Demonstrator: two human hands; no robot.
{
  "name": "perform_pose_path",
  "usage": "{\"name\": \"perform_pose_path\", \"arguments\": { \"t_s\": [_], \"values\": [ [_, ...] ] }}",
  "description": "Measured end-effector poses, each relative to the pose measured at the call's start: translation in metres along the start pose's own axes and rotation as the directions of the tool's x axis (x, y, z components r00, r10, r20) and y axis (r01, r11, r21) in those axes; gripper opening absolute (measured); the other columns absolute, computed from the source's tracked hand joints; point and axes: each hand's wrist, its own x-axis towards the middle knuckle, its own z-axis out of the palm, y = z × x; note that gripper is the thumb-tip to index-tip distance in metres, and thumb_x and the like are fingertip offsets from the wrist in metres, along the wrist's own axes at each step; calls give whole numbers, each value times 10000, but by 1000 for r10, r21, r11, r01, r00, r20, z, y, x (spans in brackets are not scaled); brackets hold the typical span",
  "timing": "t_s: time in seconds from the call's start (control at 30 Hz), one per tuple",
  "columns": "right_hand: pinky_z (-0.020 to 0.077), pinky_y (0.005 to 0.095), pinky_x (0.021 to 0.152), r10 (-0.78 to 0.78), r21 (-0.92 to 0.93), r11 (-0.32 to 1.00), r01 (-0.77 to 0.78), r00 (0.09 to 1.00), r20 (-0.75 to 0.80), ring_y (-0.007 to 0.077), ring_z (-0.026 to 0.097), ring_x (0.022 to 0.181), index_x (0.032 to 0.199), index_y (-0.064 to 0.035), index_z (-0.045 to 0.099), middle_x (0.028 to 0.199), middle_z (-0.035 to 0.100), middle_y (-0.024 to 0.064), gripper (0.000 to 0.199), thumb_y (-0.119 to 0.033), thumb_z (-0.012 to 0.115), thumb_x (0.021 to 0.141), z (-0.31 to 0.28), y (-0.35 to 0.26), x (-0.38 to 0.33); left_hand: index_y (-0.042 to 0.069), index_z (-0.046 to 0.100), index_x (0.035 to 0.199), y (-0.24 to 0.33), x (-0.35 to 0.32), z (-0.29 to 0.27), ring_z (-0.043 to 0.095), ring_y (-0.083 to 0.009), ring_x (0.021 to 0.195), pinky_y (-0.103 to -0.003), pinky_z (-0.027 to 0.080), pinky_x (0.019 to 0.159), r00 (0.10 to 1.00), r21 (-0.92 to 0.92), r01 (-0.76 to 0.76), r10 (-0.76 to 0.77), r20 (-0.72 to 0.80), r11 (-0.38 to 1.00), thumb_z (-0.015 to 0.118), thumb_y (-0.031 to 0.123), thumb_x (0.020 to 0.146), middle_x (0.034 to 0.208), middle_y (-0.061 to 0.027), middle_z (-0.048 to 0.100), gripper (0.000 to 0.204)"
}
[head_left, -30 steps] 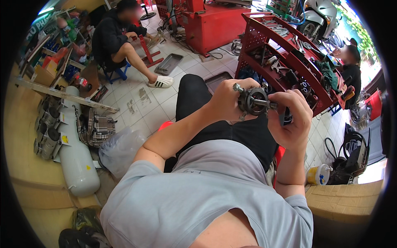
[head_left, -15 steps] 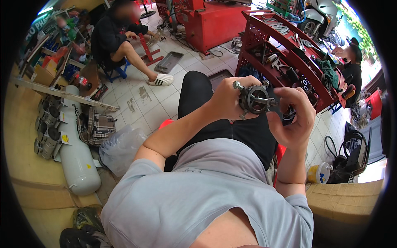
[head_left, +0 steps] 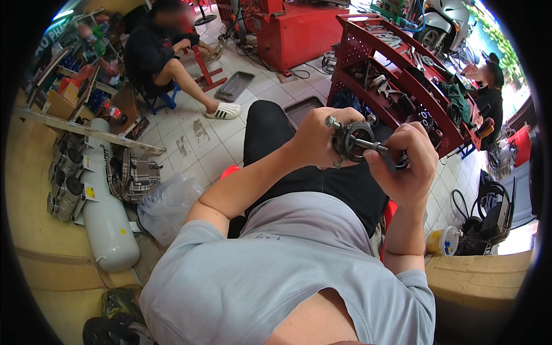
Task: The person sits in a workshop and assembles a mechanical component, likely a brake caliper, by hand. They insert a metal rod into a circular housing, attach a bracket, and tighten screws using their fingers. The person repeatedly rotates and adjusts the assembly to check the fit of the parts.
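Observation:
My left hand (head_left: 315, 138) is wrapped round a dark metal ring-shaped puller (head_left: 347, 144), held up above my lap. Several bolts stick out of its rim, and a shiny centre bolt (head_left: 363, 142) points from its middle toward the right. At the tip of that bolt, my right hand (head_left: 407, 164) has its thumb and forefinger curled in and closed on the end. The palm side of the left hand and the far face of the puller are hidden.
A red tool cart (head_left: 397, 86) loaded with wrenches stands ahead to the right. A metal tray (head_left: 302, 109) lies beyond my knees. One person (head_left: 164, 57) sits ahead left, another (head_left: 490, 92) far right. A grey gas cylinder (head_left: 109, 213) lies on my left.
My right thumb and fingers, apart from the bolt before, have closed in on its end. The puller has turned slightly in my left hand's grip. The seated person's hands have shifted.

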Motion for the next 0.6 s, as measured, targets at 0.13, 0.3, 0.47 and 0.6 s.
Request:
{"name": "perform_pose_path", "arguments": {
  "t_s": [0.13, 0.3, 0.47, 0.6],
  "values": [
    [355, 286, 553, 45, 97, 995, -39, 997, -61, 158, 449, 508, 866, -51, 657, 618, 522, 9, 282, -52, 752, 600, 4, -6, 3, 49, 594, 965, -1, -3, 1, 615, -128, 631, -267, 501, 612, 999, -82, 54, -53, 15, 995, 834, 209, 641, 736, -28, 648, 433],
    [357, 279, 553, 4, 24, 1000, -3, 1000, -23, 157, 465, 526, 887, -49, 666, 621, 525, 12, 280, -55, 744, 619, 2, -2, -1, 87, 606, 959, 3, -2, 0, 660, -285, 671, -339, 529, 640, 996, -56, 93, -92, 9, 994, 857, 273, 582, 781, -79, 673, 490],
    [351, 285, 549, -7, 53, 999, 8, 1000, -16, 157, 468, 530, 874, -49, 667, 621, 520, 14, 264, -79, 764, 631, 0, -4, 5, 87, 606, 964, 2, -1, -1, 664, -276, 679, -338, 530, 643, 998, -69, 64, -64, 9, 996, 859, 281, 585, 789, -77, 676, 496],
    [355, 288, 553, 24, -6, 1000, -24, 1000, -13, 158, 473, 531, 885, -43, 665, 624, 522, 16, 281, -100, 776, 633, 1, -7, 1, 88, 607, 963, 3, -3, 0, 664, -269, 675, -331, 529, 642, 997, -70, 77, -78, -1, 995, 858, 269, 598, 793, -76, 678, 479]
  ]
}}
